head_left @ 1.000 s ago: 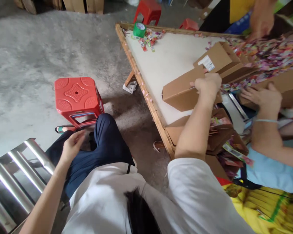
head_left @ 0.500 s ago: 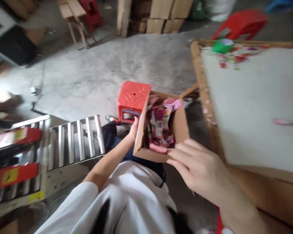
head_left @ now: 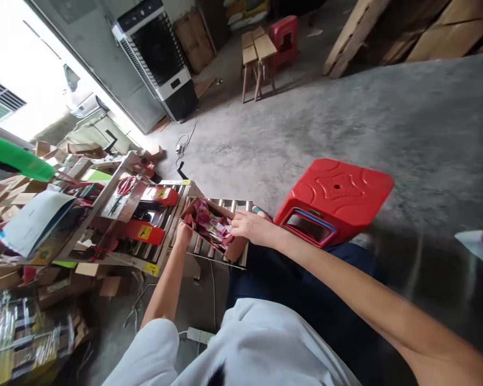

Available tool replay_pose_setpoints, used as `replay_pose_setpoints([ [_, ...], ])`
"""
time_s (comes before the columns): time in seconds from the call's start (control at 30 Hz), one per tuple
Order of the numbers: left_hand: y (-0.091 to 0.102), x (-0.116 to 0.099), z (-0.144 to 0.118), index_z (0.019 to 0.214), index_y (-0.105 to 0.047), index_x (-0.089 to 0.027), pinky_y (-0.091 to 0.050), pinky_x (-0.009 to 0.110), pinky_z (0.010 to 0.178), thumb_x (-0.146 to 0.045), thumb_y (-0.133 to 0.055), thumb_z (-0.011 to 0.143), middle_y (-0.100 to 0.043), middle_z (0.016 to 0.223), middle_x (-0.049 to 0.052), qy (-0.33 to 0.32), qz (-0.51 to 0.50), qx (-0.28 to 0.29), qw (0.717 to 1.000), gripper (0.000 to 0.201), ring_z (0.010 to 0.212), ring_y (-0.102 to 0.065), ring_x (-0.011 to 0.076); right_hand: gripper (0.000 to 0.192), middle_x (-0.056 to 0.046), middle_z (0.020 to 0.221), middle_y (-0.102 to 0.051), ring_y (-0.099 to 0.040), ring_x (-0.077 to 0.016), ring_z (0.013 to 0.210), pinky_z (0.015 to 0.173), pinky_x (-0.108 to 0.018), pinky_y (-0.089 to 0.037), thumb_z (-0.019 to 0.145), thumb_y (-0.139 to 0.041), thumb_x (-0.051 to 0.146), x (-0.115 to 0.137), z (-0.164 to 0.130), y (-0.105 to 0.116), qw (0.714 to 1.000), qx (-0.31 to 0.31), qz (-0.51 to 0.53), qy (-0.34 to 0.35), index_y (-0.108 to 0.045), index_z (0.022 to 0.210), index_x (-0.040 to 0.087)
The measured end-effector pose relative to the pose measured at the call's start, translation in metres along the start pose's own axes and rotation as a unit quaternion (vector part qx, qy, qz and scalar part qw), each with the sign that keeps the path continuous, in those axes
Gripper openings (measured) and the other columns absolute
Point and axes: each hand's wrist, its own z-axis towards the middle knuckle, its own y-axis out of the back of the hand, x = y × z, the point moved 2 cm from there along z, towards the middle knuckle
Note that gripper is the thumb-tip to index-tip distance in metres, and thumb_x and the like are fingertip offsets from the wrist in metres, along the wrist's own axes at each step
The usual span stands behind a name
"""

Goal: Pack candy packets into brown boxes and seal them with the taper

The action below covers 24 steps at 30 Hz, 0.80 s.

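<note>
My left hand [head_left: 184, 229] is clamped on the near left end of the carton [head_left: 236, 250], which sits open-topped on the roller conveyor [head_left: 198, 245], full of pink candy packets [head_left: 212, 222]. My right hand [head_left: 247, 226] reaches over the opposite side, fingers at the packets; I cannot tell whether they close on anything. A red stool [head_left: 346, 187] stands near, to my right.

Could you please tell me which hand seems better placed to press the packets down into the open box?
Probably the right hand: its fingers reach over the packets, while the left hand is at the left end of the open box.
</note>
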Motion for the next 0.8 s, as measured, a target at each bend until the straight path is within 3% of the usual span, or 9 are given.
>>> replay_pose_setpoints([
  [0.1,0.026,-0.020,-0.002,0.087,-0.072,-0.017,-0.055,0.030,0.084,-0.048,-0.082,0.069,-0.075,0.087,0.007,-0.046,-0.021,-0.043,0.998,0.038,0.082,-0.070,0.0178,0.040,-0.010,0.118,-0.068,-0.056,-0.0228,0.125,0.117,-0.053,-0.034,0.090,-0.038,0.003,0.004,-0.001,-0.006,0.991,-0.119,0.041,-0.051,-0.068,0.110,0.019],
  [0.2,0.032,-0.039,-0.004,0.095,-0.077,-0.015,-0.054,0.034,0.090,-0.049,-0.084,0.066,-0.076,0.098,0.011,-0.082,0.012,-0.017,0.996,0.045,0.088,-0.071,0.0221,0.048,-0.010,0.152,-0.047,-0.038,-0.0224,0.146,0.121,-0.051,-0.034,0.096,-0.037,0.010,0.017,-0.010,-0.008,0.969,-0.207,0.102,-0.090,-0.051,0.140,0.021],
  [0.27,0.030,-0.048,-0.007,0.095,-0.079,-0.017,-0.052,0.036,0.094,-0.048,-0.084,0.067,-0.076,0.101,0.011,-0.101,0.081,0.005,0.992,0.042,0.094,-0.070,0.0248,0.052,-0.011,0.158,-0.039,-0.033,-0.0226,0.149,0.120,-0.048,-0.036,0.098,-0.039,0.016,0.023,-0.004,-0.017,0.971,-0.181,0.134,-0.078,-0.042,0.149,0.020],
  [0.33,0.026,-0.057,-0.011,0.096,-0.081,-0.019,-0.050,0.037,0.096,-0.050,-0.079,0.073,-0.076,0.102,0.010,-0.117,0.169,0.039,0.978,0.039,0.099,-0.068,0.0263,0.051,-0.012,0.156,-0.043,-0.034,-0.0251,0.148,0.119,-0.051,-0.035,0.097,-0.040,0.017,0.023,0.011,-0.034,0.981,-0.112,0.145,-0.069,-0.046,0.148,0.018],
  [0.47,0.018,-0.073,-0.019,0.102,-0.080,-0.020,-0.047,0.036,0.096,-0.056,-0.074,0.077,-0.076,0.108,0.012,-0.101,0.330,0.228,0.910,0.044,0.101,-0.066,0.0262,0.036,-0.013,0.129,-0.068,-0.058,-0.0287,0.128,0.112,-0.054,-0.040,0.094,-0.047,0.017,0.015,0.047,-0.075,0.986,0.044,0.107,-0.118,-0.068,0.123,0.019],
  [0.53,0.016,-0.079,-0.021,0.103,-0.080,-0.021,-0.046,0.036,0.097,-0.060,-0.080,0.070,-0.075,0.109,0.012,-0.068,0.371,0.304,0.875,0.051,0.101,-0.065,0.0264,0.032,-0.013,0.117,-0.072,-0.064,-0.0283,0.117,0.106,-0.050,-0.045,0.094,-0.048,0.018,0.016,0.055,-0.086,0.987,0.077,0.069,-0.120,-0.071,0.116,0.020],
  [0.67,0.014,-0.083,-0.021,0.101,-0.081,-0.020,-0.048,0.035,0.096,-0.059,-0.089,0.054,-0.075,0.110,0.013,-0.016,0.368,0.336,0.867,0.062,0.103,-0.066,0.0284,0.032,-0.014,0.118,-0.071,-0.063,-0.0293,0.115,0.102,-0.049,-0.048,0.092,-0.047,0.017,0.022,0.053,-0.086,0.993,0.055,0.060,-0.088,-0.071,0.114,0.018],
  [0.73,0.011,-0.081,-0.020,0.096,-0.081,-0.016,-0.049,0.036,0.093,-0.058,-0.091,0.051,-0.076,0.103,0.015,0.000,0.349,0.324,0.879,0.063,0.099,-0.068,0.0294,0.031,-0.013,0.117,-0.071,-0.064,-0.0286,0.114,0.102,-0.048,-0.049,0.089,-0.047,0.015,0.021,0.050,-0.082,0.987,0.022,0.116,-0.107,-0.072,0.108,0.017],
  [0.8,0.008,-0.077,-0.016,0.092,-0.081,-0.013,-0.051,0.037,0.087,-0.057,-0.091,0.051,-0.076,0.097,0.016,0.024,0.325,0.305,0.895,0.062,0.093,-0.069,0.0294,0.035,-0.011,0.122,-0.070,-0.063,-0.0255,0.117,0.105,-0.045,-0.049,0.088,-0.047,0.015,0.018,0.048,-0.077,0.963,-0.054,0.222,-0.140,-0.072,0.112,0.020],
])
